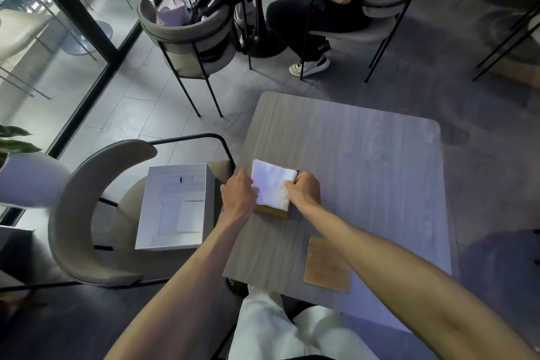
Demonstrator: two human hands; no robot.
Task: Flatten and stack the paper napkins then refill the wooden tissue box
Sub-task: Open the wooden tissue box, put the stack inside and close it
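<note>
Both hands hold the white napkins over the wooden box on the bench: left hand and right hand grip opposite sides.

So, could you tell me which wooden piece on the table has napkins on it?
The farther wooden box, under the white napkins; the nearer flat board is bare.
</note>
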